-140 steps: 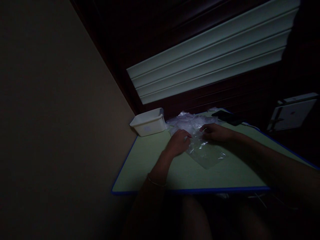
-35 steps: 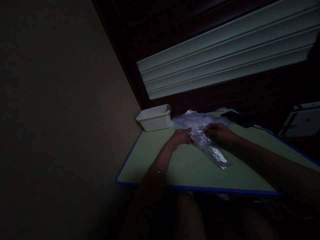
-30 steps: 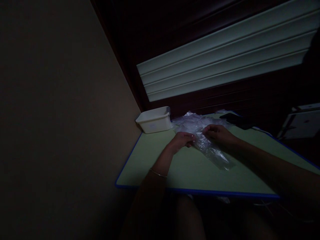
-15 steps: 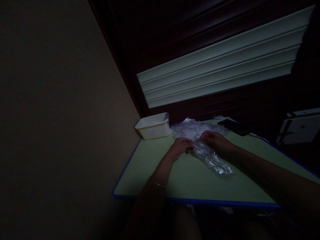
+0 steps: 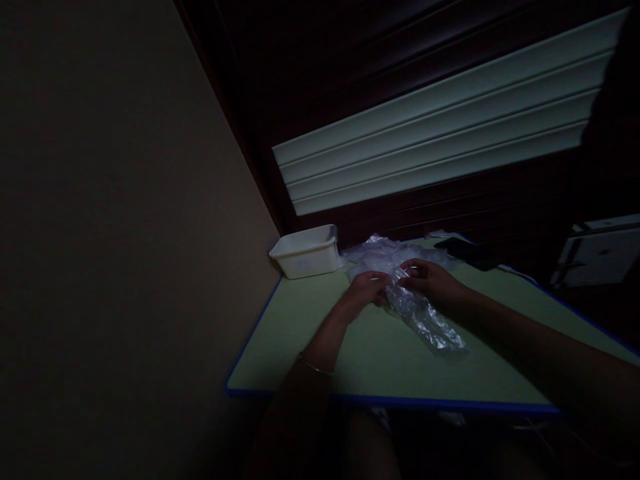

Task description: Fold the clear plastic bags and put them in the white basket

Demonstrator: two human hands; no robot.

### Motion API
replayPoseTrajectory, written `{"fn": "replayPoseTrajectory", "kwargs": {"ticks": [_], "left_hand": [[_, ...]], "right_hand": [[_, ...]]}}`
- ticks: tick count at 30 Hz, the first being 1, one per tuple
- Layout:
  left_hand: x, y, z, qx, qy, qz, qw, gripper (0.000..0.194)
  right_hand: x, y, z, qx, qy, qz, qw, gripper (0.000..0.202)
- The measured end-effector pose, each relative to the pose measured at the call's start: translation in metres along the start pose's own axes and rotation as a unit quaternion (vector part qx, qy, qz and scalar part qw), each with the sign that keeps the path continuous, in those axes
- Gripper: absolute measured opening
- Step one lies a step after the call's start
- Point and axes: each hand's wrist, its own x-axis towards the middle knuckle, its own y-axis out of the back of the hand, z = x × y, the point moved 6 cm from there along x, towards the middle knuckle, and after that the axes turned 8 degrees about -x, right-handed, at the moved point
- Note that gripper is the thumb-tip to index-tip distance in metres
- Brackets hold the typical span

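A clear, crinkled plastic bag [image 5: 431,323] stretches from between my hands toward the lower right, just over the green table top. My left hand [image 5: 367,290], with a thin bracelet on its wrist, pinches the bag's upper left edge. From the other side, my right hand [image 5: 425,280] grips the same end between thumb and fingers. Behind both hands lies a heap of similar clear plastic bags [image 5: 375,250]. The dim light hides the exact placing of some fingertips.
A white plastic bin [image 5: 307,260] stands at the table's back left corner, beside the wall. At the back right lies a dark flat object [image 5: 470,253] with a white cable [image 5: 517,272]. The green table [image 5: 300,347] has a blue edge; a dark louvred door [image 5: 440,127] rises behind it.
My hands have drawn slightly closer together at the bag's upper end. A narrow strip of the plastic now stands up between my fingers. The bin and heap stay put.
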Motion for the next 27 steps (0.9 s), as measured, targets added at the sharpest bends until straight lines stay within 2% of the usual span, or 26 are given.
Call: {"fn": "replayPoseTrajectory", "kwargs": {"ticks": [4, 8, 11, 16, 21, 24, 27], "left_hand": [[-0.0005, -0.0022, -0.0031, 0.054, -0.028, -0.038, 0.997, 0.036], [-0.0027, -0.0001, 0.0017, 0.046, -0.042, -0.014, 0.998, 0.033], [-0.0037, -0.0001, 0.0051, 0.039, -0.039, 0.002, 0.998, 0.031], [-0.0022, 0.0003, 0.0033, 0.021, -0.029, 0.001, 0.999, 0.037], [-0.0009, -0.0014, 0.0005, 0.035, -0.039, -0.027, 0.998, 0.042], [-0.0009, -0.0002, 0.0012, 0.041, -0.043, -0.01, 0.998, 0.043], [-0.0012, 0.0026, 0.0048, 0.019, -0.05, 0.024, 0.998, 0.042]], "right_hand": [[-0.0042, -0.0024, -0.0042, 0.031, -0.004, 0.0, 1.0, 0.048], [-0.0071, -0.0045, -0.0054, 0.058, -0.02, -0.013, 0.998, 0.034], [-0.0074, -0.0042, -0.0038, 0.043, -0.031, -0.022, 0.998, 0.03], [-0.0059, -0.0007, -0.0018, 0.016, -0.031, -0.004, 0.999, 0.028], [-0.0066, -0.0018, -0.0049, 0.033, -0.032, 0.022, 0.999, 0.028], [-0.0065, -0.0018, -0.0068, 0.042, -0.025, 0.028, 0.998, 0.026], [-0.0064, -0.0032, -0.0037, 0.01, -0.039, -0.003, 0.999, 0.028]]}}
